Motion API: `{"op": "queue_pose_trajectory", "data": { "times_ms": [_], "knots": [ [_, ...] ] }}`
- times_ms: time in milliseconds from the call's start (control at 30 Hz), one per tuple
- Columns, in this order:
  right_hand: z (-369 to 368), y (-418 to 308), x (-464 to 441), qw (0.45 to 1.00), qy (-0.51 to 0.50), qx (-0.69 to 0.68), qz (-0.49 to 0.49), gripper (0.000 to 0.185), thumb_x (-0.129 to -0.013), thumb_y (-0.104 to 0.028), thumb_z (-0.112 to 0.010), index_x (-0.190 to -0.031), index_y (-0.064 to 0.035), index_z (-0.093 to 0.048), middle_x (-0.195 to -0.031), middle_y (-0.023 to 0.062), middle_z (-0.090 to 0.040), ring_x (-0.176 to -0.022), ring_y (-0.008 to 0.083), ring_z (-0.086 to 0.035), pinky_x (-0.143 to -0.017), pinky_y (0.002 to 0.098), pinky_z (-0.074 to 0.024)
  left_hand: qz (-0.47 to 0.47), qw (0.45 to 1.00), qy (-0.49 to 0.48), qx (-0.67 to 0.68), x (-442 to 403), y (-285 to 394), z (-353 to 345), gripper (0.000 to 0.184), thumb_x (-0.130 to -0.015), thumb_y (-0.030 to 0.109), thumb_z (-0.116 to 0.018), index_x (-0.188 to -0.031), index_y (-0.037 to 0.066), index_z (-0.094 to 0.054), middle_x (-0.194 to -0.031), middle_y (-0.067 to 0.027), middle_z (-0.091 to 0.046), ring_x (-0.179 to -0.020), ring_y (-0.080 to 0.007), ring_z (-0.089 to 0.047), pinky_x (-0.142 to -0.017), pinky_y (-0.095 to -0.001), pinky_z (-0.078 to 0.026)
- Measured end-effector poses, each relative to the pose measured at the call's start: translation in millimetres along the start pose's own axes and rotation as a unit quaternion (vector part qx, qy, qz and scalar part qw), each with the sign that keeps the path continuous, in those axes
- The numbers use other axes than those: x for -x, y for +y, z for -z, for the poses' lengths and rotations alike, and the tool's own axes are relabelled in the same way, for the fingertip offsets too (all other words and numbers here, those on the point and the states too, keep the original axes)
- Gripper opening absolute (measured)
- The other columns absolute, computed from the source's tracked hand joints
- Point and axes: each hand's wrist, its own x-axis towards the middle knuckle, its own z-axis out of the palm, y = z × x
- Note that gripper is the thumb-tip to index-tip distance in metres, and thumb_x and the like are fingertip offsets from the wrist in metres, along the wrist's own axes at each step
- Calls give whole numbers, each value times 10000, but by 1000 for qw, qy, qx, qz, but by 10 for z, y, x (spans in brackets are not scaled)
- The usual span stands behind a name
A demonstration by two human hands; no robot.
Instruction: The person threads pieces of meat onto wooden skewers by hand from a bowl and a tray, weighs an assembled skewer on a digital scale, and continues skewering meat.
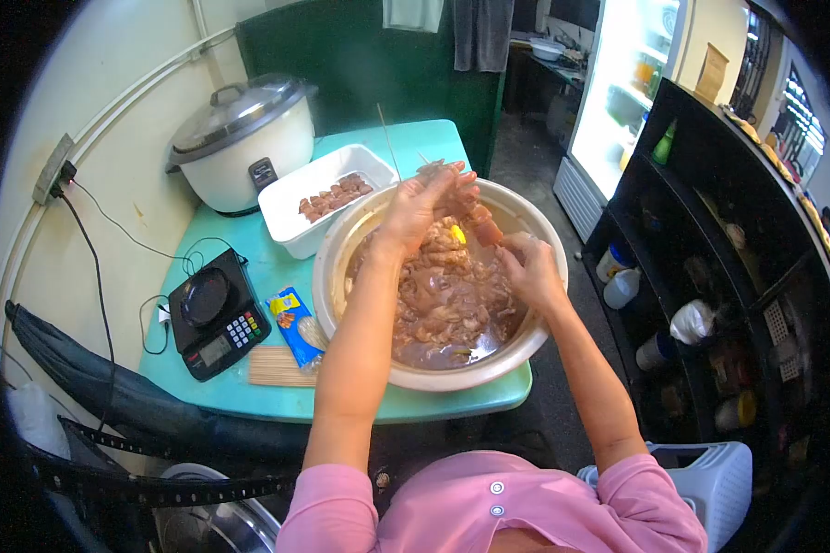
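Over a large round basin of marinated raw meat, my left hand is closed around a thin bamboo skewer that pokes up past the wrist. Meat pieces hang between my two hands, apparently on the skewer, whose lower part is hidden. Fingers of my right hand pinch the lower end of that meat at the basin's right side. Something small and yellow lies on the meat under my left hand. Behind the basin's left rim, a white rectangular tub holds several skewered meat portions.
On the turquoise table stand a rice cooker and a black digital scale with cables. Bamboo sticks and a blue packet lie left of the basin. A black shelf and a lit fridge stand right.
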Motion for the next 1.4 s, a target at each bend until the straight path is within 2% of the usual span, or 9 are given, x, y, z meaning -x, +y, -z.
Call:
{"op": "queue_pose_trajectory", "data": {
  "times_ms": [200,600,800,867,1233,1300,1333,1367,1400],
  "knots": [
    [48,-33,21,997,59,-38,-23,100,-763,-10,-606,-847,24,-646,-755,146,-623,-661,233,-605,-604,315,-462,21,998,-56,6,-21,-134,40,417,-894,218,-571,-1237,19,-445,-1164,-112,-581,-1034,-212,-585,-847,-345,-508],
    [77,-76,21,997,47,-52,-25,119,-766,-31,-621,-865,23,-660,-739,139,-619,-646,229,-595,-606,309,-453,48,996,-73,-17,-30,-253,4,216,-850,162,-627,-1029,43,-611,-969,-76,-663,-899,-170,-631,-760,-297,-526],
    [68,-32,27,996,43,-69,-33,113,-771,-36,-620,-861,19,-663,-725,137,-613,-640,225,-590,-601,313,-447,97,995,28,26,-21,3,77,255,-902,195,-555,-1063,1,-592,-1007,-108,-643,-919,-205,-626,-841,-347,-508],
    [68,-33,26,997,44,-58,-25,113,-772,-35,-621,-861,17,-665,-722,135,-612,-638,223,-589,-598,315,-446,39,988,47,144,-25,12,125,245,-898,212,-562,-1044,19,-603,-985,-95,-646,-882,-189,-629,-818,-341,-518],
    [31,36,2,992,50,-49,-103,119,-771,-60,-627,-840,29,-667,-755,147,-647,-713,192,-628,-661,301,-480,2,995,66,76,-88,-149,331,179,-897,107,-515,-1007,10,-618,-944,-78,-651,-865,-180,-620,-811,-350,-510],
    [61,10,-20,992,114,-7,-49,120,-766,-61,-627,-832,32,-664,-760,161,-642,-707,203,-616,-668,314,-475,-62,987,1,-146,-99,-207,446,207,-900,85,-441,-969,16,-623,-908,-68,-642,-841,-164,-585,-782,-303,-483],
    [38,171,-77,992,117,35,9,114,-765,-44,-618,-826,44,-657,-761,157,-635,-700,208,-596,-674,318,-469,69,983,38,-169,-48,-111,422,261,-887,111,-391,-920,17,-632,-887,-60,-630,-811,-159,-549,-741,-299,-453],
    [59,27,-77,993,110,6,-33,112,-766,-26,-607,-828,57,-650,-749,137,-616,-691,211,-579,-664,314,-462,55,980,71,-176,-54,-156,424,261,-887,111,-391,-920,17,-632,-887,-60,-630,-811,-159,-549,-741,-299,-453],
    [61,80,-133,994,103,16,-16,115,-767,-24,-607,-841,53,-651,-733,127,-603,-684,207,-577,-655,309,-458,93,901,67,-419,-98,-244,419,301,-881,200,-405,-955,20,-634,-956,-127,-629,-880,-232,-572,-793,-361,-440]
  ]
}}
